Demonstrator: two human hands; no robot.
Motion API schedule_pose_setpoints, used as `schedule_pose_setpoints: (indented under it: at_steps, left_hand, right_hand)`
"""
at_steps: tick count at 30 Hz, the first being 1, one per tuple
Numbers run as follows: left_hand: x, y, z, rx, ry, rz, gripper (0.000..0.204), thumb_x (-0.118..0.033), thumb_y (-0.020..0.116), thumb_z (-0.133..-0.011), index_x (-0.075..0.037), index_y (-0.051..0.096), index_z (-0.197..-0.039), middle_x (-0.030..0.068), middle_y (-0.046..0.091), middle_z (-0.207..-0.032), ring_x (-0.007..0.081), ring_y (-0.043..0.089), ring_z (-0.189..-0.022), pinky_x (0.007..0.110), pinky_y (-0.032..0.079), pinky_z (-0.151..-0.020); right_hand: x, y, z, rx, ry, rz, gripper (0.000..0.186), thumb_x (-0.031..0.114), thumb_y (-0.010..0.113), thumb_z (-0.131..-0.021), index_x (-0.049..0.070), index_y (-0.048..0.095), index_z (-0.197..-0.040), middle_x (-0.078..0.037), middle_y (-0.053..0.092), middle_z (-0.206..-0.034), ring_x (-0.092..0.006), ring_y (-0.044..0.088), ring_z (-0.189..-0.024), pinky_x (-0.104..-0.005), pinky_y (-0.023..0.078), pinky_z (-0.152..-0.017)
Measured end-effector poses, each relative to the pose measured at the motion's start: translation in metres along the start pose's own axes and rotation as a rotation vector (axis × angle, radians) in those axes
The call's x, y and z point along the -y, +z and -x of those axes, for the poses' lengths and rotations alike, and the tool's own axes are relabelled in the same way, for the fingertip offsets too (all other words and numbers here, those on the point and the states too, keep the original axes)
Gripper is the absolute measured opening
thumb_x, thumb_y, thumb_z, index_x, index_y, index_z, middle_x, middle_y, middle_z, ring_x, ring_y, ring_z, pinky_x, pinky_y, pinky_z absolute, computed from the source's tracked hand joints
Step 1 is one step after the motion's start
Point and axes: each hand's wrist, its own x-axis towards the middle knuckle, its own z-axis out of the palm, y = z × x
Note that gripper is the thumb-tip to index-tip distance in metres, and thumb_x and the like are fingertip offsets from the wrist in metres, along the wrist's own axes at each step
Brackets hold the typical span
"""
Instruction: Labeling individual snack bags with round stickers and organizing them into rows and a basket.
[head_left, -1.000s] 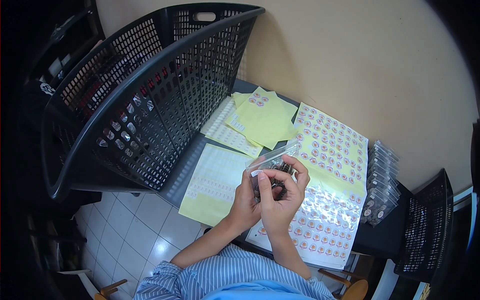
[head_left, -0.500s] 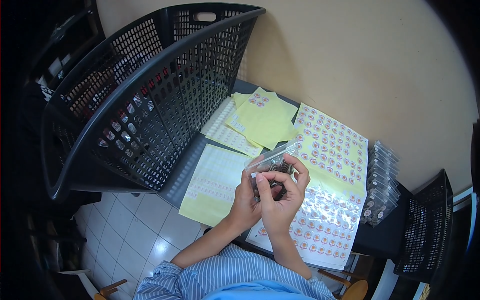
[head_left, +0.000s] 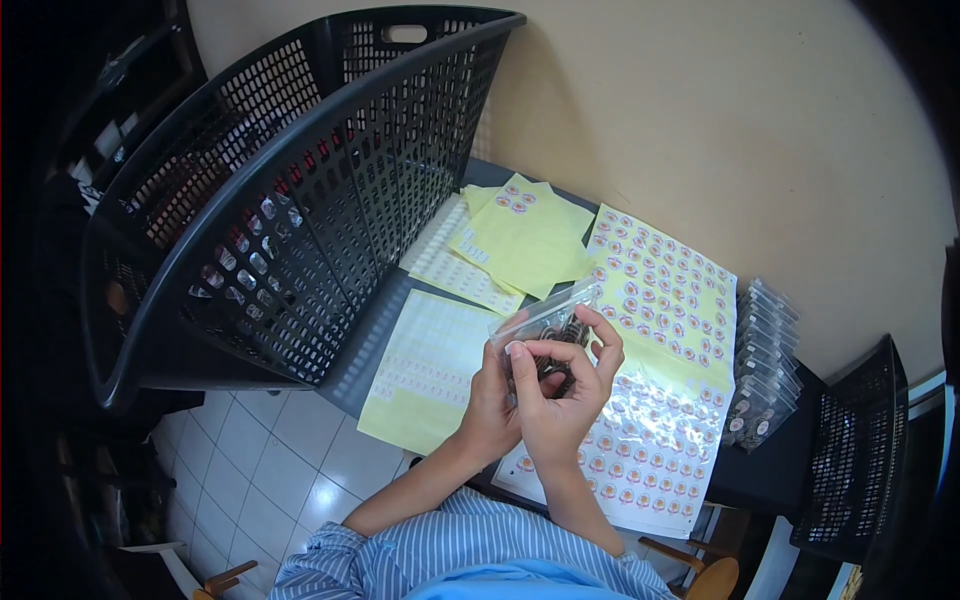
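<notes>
A clear zip bag with dark small contents is held up above the table between my hands. My left hand grips it from the left and below, its fingers mostly hidden behind the bag. My right hand closes on the bag from the right. Its thumb presses the bag's front near the left edge, at what looks like a small white label, mostly covered by the thumb. Under the hands lies a sheet of round stickers, partly peeled to its yellow backing. Another yellow sheet with rows of small labels lies to the left.
Loose yellow backing sheets overlap at the table's back. A large black slotted basket stands at the left with items inside. Several filled clear bags are stacked right of the sticker sheet, and another black basket stands beyond them.
My right thumb now covers more of the small white label on the bag's front. Both hands stay in nearly the same place, still holding the bag.
</notes>
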Motion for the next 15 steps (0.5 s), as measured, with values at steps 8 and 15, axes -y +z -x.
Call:
schedule_pose_setpoints:
  at_steps: [8, 15]
  left_hand:
    - [0.002, 0.004, 0.001, -0.027, 0.023, -0.048, 0.061, 0.002, 0.056, -0.078, -0.001, 0.021, -0.128, 0.0197, 0.05, -0.11, 0.026, 0.055, -0.099, 0.03, 0.049, -0.077]
    - [0.004, 0.004, 0.004, -0.027, -0.023, 0.02, 0.062, 0.001, 0.055, -0.079, 0.0, 0.019, -0.128, 0.0199, 0.047, -0.112, 0.0258, 0.054, -0.1, 0.032, 0.049, -0.079]
  right_hand:
    - [-0.005, -0.003, -0.004, 0.021, -0.084, 0.157, 0.012, 0.012, 0.072, -0.061, 0.009, 0.062, -0.066, -0.012, 0.042, -0.115, -0.0258, 0.039, -0.108, -0.0424, 0.023, -0.094]
    - [-0.013, -0.004, -0.005, 0.0, 0.021, -0.047, 0.027, 0.007, 0.072, -0.062, 0.005, 0.045, -0.061, -0.014, 0.042, -0.115, -0.0223, 0.044, -0.103, -0.0343, 0.036, -0.086]
